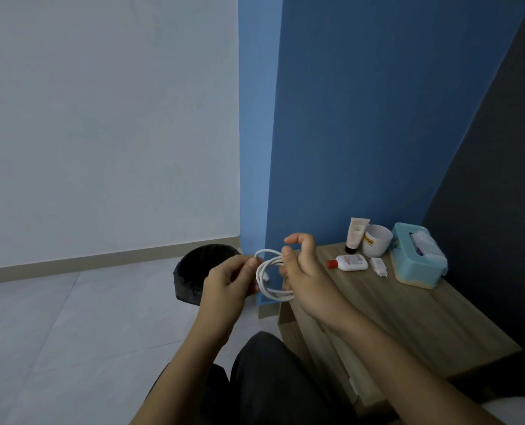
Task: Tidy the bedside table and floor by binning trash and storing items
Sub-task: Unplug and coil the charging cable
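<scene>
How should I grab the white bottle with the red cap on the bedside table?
Come from above and pinch the white bottle across its wide body: it lies flat on its side, and the charger plug crowds its base end.

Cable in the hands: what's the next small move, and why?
Probably finish winding the cable: the left hand pinches a loose loop while the right hand holds the coiled part, so one more turn looks due before storing it.
</scene>
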